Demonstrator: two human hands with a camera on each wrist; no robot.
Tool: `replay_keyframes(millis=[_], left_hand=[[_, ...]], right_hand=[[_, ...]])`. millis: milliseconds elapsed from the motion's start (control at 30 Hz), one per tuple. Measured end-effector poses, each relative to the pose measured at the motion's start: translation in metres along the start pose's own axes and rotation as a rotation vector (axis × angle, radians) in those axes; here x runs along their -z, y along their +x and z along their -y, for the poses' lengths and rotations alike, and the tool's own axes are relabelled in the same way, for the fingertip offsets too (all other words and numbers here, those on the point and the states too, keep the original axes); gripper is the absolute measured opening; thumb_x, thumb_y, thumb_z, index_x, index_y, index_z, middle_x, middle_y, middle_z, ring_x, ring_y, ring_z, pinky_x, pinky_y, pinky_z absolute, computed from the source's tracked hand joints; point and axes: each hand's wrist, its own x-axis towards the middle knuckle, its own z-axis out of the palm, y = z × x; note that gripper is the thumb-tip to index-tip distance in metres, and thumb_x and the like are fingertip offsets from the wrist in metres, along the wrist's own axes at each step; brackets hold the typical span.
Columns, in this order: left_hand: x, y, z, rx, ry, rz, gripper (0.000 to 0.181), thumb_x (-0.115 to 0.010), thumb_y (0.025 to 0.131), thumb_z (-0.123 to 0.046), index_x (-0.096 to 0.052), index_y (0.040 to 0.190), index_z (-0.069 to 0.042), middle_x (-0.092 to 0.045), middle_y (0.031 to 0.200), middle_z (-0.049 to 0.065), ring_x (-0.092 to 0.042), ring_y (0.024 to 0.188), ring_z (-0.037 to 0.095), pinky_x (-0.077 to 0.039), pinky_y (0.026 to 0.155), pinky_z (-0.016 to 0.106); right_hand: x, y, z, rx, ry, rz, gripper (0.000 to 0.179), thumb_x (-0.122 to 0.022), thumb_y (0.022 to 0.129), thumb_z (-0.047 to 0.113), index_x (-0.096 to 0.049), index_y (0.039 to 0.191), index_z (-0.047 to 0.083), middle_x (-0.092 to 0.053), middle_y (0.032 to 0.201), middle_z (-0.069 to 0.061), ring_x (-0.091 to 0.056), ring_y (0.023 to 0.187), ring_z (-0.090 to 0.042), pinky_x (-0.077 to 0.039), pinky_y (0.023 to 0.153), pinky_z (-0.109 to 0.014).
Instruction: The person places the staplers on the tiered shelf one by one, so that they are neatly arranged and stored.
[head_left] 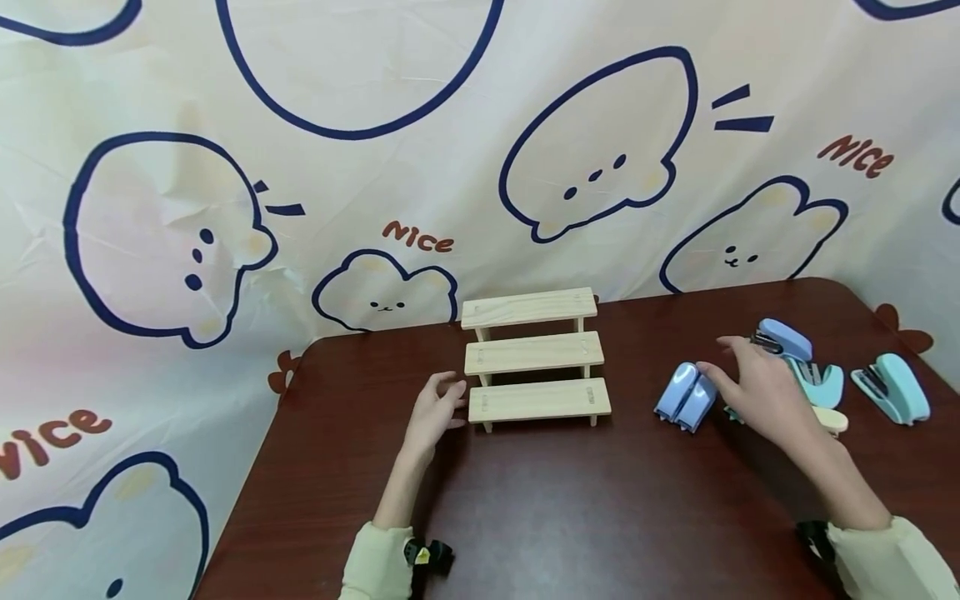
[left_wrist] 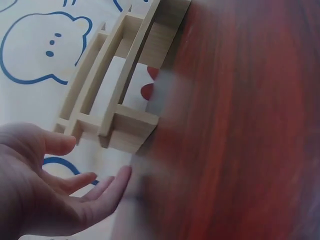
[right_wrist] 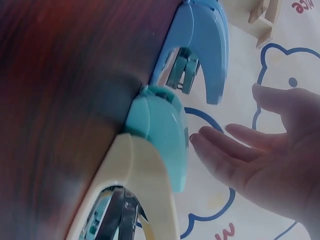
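My left hand (head_left: 437, 412) is beside the left end of a pale wooden three-step stand (head_left: 540, 400), fingers loosely bent and holding nothing. In the left wrist view a gap shows between the fingers and the stand's end. My right hand (head_left: 768, 396) hovers over a group of staplers, thumb and fingers spread. Two blue rounded stapler bodies (head_left: 696, 402) lie side by side near the thumb. In the right wrist view the fingers are close to a teal stapler (right_wrist: 160, 125), between a blue stapler (right_wrist: 212, 45) and a cream stapler (right_wrist: 145, 155); contact is not seen.
Another blue stapler (head_left: 786, 339) lies behind the right hand, with a teal stapler (head_left: 827, 386) next to it. Farther right is one more teal stapler (head_left: 903, 387). A patterned cloth (head_left: 480, 183) hangs behind the dark wooden table (head_left: 555, 500).
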Motion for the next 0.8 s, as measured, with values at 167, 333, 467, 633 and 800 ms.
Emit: replay_keyframes(millis=[167, 333, 467, 633, 800], left_hand=[[-0.004, 0.005, 0.009, 0.065, -0.188, 0.066, 0.043, -0.057, 0.105, -0.015, -0.051, 0.143, 0.003, -0.06, 0.129, 0.023, -0.068, 0.106, 0.03, -0.061, 0.074, 0.035], [-0.007, 0.006, 0.017, 0.084, -0.322, 0.104, 0.041, -0.06, 0.103, -0.01, -0.054, 0.14, 0.007, -0.062, 0.122, 0.019, -0.066, 0.093, 0.019, -0.058, 0.074, 0.03], [-0.009, 0.008, 0.019, 0.08, -0.359, 0.106, 0.04, -0.063, 0.102, -0.011, -0.056, 0.137, 0.008, -0.064, 0.119, 0.016, -0.066, 0.091, 0.016, -0.057, 0.074, 0.029], [-0.012, 0.013, 0.025, 0.077, -0.408, 0.107, 0.039, -0.064, 0.101, -0.01, -0.057, 0.134, 0.008, -0.066, 0.117, 0.015, -0.067, 0.091, 0.015, -0.058, 0.074, 0.029], [-0.011, 0.014, 0.031, 0.063, -0.447, 0.098, 0.032, -0.064, 0.1, -0.008, -0.06, 0.128, 0.007, -0.066, 0.113, 0.013, -0.068, 0.088, 0.017, -0.058, 0.071, 0.03]], right_hand=[[-0.003, 0.003, 0.004, 0.005, 0.045, 0.049, 0.059, -0.066, 0.103, 0.026, -0.045, 0.14, -0.014, -0.057, 0.126, -0.042, -0.061, 0.104, -0.052, -0.053, 0.085, -0.066], [-0.007, 0.006, 0.005, 0.002, 0.067, 0.115, 0.062, -0.067, 0.103, 0.029, -0.044, 0.141, -0.014, -0.059, 0.125, -0.041, -0.063, 0.105, -0.051, -0.053, 0.087, -0.065], [-0.011, 0.009, 0.005, 0.003, 0.072, 0.138, 0.059, -0.068, 0.102, 0.028, -0.047, 0.139, -0.013, -0.062, 0.122, -0.039, -0.065, 0.101, -0.048, -0.055, 0.085, -0.062], [-0.012, 0.015, 0.004, 0.014, 0.078, 0.176, 0.047, -0.072, 0.099, 0.021, -0.058, 0.131, -0.011, -0.064, 0.119, -0.036, -0.064, 0.092, -0.04, -0.057, 0.083, -0.059], [-0.011, 0.023, 0.005, 0.049, 0.092, 0.218, 0.04, -0.075, 0.096, 0.013, -0.063, 0.126, -0.011, -0.068, 0.113, -0.031, -0.063, 0.088, -0.033, -0.058, 0.081, -0.054]])
